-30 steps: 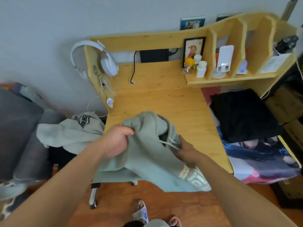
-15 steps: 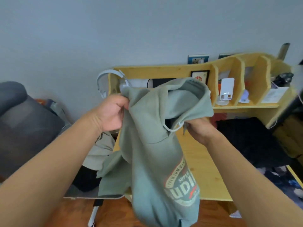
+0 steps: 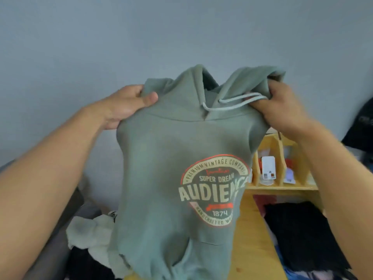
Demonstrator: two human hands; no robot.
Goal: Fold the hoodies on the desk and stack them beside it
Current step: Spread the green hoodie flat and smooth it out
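A sage-green hoodie (image 3: pixel 161 158) with a round "AUDIENCE" print hangs in the air in front of me, front side facing me, hood up top. My left hand (image 3: pixel 125 108) grips its left shoulder. My right hand (image 3: pixel 280 110) grips the right shoulder, with the white drawstring looped over the fingers. The hoodie's lower part hangs over the wooden desk (image 3: pixel 252 249) and hides most of it. Its sleeves are out of sight behind the body.
A pale cream hoodie (image 3: pixel 90 233) lies bunched at the lower left on a grey chair (image 3: pixel 52 249). A black garment (image 3: pixel 302 235) lies to the right of the desk. The desk's wooden shelf (image 3: pixel 282 186) holds small items. A dark object (image 3: pixel 363 126) sits at the right edge.
Both hands have lifted the green hoodie from the desk up to chest height and spread it out by its shoulders; my view has tilted up toward the wall.
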